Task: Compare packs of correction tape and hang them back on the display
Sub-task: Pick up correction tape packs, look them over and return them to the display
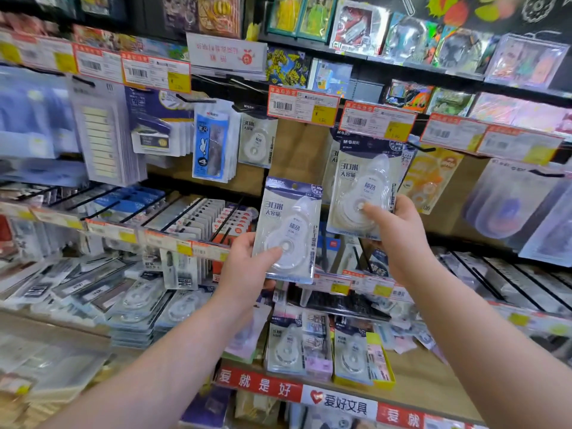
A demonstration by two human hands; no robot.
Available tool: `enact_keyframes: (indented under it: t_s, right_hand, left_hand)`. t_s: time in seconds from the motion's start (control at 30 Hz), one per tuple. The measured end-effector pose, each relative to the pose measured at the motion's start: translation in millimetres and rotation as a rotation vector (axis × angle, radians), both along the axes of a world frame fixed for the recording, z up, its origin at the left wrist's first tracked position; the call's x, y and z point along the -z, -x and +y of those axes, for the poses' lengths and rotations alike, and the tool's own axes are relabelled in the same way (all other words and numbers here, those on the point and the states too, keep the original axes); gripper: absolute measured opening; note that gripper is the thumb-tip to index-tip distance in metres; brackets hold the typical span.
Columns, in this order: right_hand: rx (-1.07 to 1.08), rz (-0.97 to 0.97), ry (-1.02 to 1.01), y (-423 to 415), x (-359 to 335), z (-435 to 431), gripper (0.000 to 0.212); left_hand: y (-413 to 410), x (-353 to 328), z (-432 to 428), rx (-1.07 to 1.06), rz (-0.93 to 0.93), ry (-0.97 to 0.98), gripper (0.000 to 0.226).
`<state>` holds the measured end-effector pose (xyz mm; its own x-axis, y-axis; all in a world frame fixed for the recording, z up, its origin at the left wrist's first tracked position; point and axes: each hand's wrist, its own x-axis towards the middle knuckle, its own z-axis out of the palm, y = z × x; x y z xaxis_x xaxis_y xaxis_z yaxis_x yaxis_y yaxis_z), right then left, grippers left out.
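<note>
1. Left pack (288,230): held upright in front of the display, below the hanging rows. The left hand (247,264) pinches its lower edge, thumb on the blister face
2. Right pack (362,193): held higher, just in front of hanging stock. The right hand (399,233) grips its lower right corner, thumb across the blister
3. Risk: both grips sit low on the card, so tilting a pack toward a peg (421,147) could let it pivot and drop
4. Risk: the packs look identical and price labels (305,105) overhang the pegs, so a wrong peg or a missed hang hole (294,186) is likely
5. Risk: the adjacent orange pack (430,181) hangs close and could be knocked off
</note>
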<state>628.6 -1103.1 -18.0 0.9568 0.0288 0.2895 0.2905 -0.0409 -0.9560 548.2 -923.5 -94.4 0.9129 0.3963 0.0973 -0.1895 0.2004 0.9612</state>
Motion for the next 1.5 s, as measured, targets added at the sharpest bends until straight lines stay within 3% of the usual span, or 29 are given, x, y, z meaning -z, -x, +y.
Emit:
enact_keyframes:
  t_s: [0.5, 0.63, 0.87, 1.0, 1.07, 1.27, 1.5]
  right_hand:
    - [-0.003, 0.071, 0.006, -24, -12, 9, 0.029]
    - [0.03, 0.115, 0.032, -39, -16, 14, 0.038]
    - [0.116, 0.069, 0.256, -50, -5, 5, 0.055]
    - [0.222, -0.034, 0.359, -43, 1, -4, 0.052]
    - [0.182, -0.06, 0.368, -32, 2, -6, 0.045]
    - [-0.222, 0.074, 0.334, 6, 15, -2, 0.032]
    - [-0.209, 0.045, 0.124, 2, 8, -14, 0.03]
  left_hand:
    - [-5, -7, 1, -0.019, -0.009, 0.001, 0.023]
    - [-5, -11, -1, -0.007, -0.019, 0.002, 0.022]
    - [-7, -14, -5, 0.005, -0.032, 0.009, 0.02]
    - [-12, -15, -9, 0.028, -0.048, 0.013, 0.02]
    - [-16, -17, -13, 0.04, -0.051, 0.007, 0.022]
    - [-28, -29, -36, 0.1, -0.105, -0.004, 0.02]
    - [-39, -45, -54, 0.174, -0.139, -0.078, 0.015]
